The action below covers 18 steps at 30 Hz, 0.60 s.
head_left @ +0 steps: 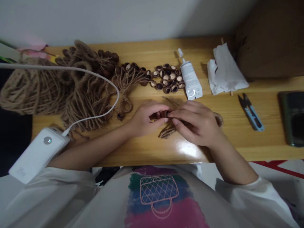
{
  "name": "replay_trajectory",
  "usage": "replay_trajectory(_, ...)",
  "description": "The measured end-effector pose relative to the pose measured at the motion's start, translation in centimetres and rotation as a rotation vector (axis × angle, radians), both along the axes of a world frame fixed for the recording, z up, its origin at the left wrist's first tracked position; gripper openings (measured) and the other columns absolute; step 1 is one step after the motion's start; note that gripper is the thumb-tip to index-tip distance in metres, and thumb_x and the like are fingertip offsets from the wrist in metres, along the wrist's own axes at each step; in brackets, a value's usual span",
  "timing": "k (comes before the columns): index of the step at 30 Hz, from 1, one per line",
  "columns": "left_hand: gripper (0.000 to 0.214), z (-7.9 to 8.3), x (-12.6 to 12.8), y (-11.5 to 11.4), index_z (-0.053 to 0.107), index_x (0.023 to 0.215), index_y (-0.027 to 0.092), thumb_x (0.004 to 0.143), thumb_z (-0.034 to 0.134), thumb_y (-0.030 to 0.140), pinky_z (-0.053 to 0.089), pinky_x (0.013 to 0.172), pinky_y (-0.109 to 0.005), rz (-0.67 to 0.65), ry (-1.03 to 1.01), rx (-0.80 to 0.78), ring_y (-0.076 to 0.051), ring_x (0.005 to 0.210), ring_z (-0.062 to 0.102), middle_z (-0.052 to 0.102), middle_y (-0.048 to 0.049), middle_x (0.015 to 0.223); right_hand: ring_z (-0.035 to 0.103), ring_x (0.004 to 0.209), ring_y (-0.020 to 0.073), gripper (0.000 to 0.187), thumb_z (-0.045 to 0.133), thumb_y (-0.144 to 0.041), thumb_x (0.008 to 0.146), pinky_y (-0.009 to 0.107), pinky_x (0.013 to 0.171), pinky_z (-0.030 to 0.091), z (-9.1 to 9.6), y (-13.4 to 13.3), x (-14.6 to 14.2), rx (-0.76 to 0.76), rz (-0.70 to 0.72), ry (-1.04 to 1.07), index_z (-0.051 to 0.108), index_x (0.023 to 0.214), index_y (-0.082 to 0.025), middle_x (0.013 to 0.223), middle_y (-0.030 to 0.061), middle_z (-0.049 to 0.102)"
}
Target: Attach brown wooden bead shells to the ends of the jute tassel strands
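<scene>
My left hand point(148, 117) is closed, with thumb and fingertips around a small dark brown nut shell point(165, 114). From the other side, my right hand point(196, 123) pinches at the same shell, and its fingertips hide part of it. A twisted brown twine piece point(167, 131) lies under the right hand, and a loop of it point(218, 119) shows past the knuckles. Just beyond the hands, open-faced nut shells point(169, 78) sit in a cluster on the wooden table point(237, 142). A white glue tube point(191, 79) with a narrow nozzle lies against them.
Bundled brown twine point(38, 85) and corded tassels point(80, 104) fill the left side. A white power bank point(39, 155) with a cable point(104, 77) rests by my left forearm. To the right are a crumpled white packet point(225, 71), blue thread snips point(251, 112) and a dark phone-like object point(292, 118).
</scene>
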<state>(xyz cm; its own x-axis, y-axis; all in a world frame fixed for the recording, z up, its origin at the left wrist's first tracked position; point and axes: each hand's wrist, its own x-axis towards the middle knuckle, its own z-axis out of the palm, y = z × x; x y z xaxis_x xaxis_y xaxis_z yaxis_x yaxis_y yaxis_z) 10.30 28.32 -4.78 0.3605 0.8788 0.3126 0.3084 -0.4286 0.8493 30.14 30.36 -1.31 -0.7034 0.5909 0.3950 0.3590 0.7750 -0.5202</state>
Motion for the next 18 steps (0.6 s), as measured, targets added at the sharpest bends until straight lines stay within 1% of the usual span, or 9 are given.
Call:
replay_trajectory(7,0.016,-0.03,-0.02,0.21,0.066,0.095,0.014,0.079,0.064,0.02,0.048,0.063,-0.024,-0.009,0.033,0.061,-0.011,0.064,0.058,0.065,-0.0005,0.07,0.059,0.075,0.0165,0.017,0.049,-0.022,0.088,0.031,0.069,0.046,-0.44,0.02,0.0,0.007,0.011,-0.043,0.065,0.091,-0.015,0.081,0.0066,0.065)
replay_trajectory(11,0.015,-0.07,-0.07,0.22,0.065,0.094,0.015,0.08,0.064,0.021,0.047,0.062,-0.024,-0.01,0.051,0.074,-0.011,0.063,0.058,0.065,0.0001,0.07,0.058,0.075,0.0166,0.018,0.049,-0.023,0.088,0.031,0.07,0.045,-0.49,0.03,0.04,-0.008,0.012,-0.067,0.065,0.093,-0.015,0.081,0.0064,0.065)
replay_trajectory(18,0.014,-0.09,-0.03,0.28,0.065,0.093,0.015,0.08,0.064,0.021,0.046,0.063,-0.025,-0.006,0.066,0.096,-0.011,0.064,0.058,0.065,-0.0001,0.069,0.058,0.075,0.0168,0.019,0.049,-0.023,0.089,0.031,0.071,0.045,-0.42,0.06,0.07,0.009,0.014,-0.101,0.066,0.093,-0.015,0.081,0.0068,0.065)
